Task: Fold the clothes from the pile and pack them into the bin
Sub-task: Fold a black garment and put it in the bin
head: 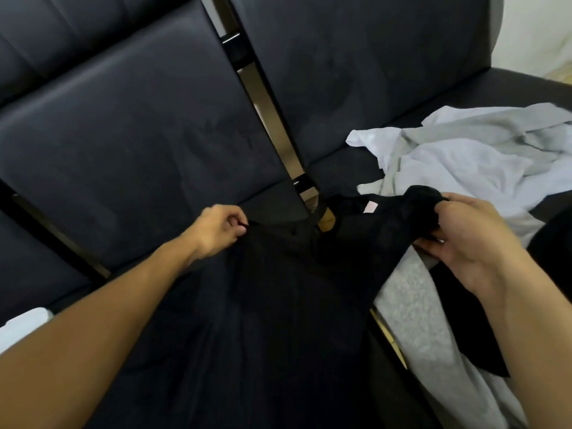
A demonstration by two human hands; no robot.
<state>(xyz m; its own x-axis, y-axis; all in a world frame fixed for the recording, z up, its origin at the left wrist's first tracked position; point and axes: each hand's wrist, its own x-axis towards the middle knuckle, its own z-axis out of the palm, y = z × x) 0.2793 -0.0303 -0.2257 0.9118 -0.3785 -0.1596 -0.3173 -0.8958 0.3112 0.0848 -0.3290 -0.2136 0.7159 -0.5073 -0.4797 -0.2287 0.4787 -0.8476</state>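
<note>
Black garment: you hold it stretched by its top edge over the sofa seat, body hanging toward you.
Left hand: pinches one top corner, left of the garment.
Right hand: fingers curled round a bunched wad at the other corner.
Handling: looks thin, limp, light; likely sags and slides on the smooth seat. Take it at the shoulder seams.
Pile: grey and white clothes, right of the garment.
Bin: not in view.
</note>
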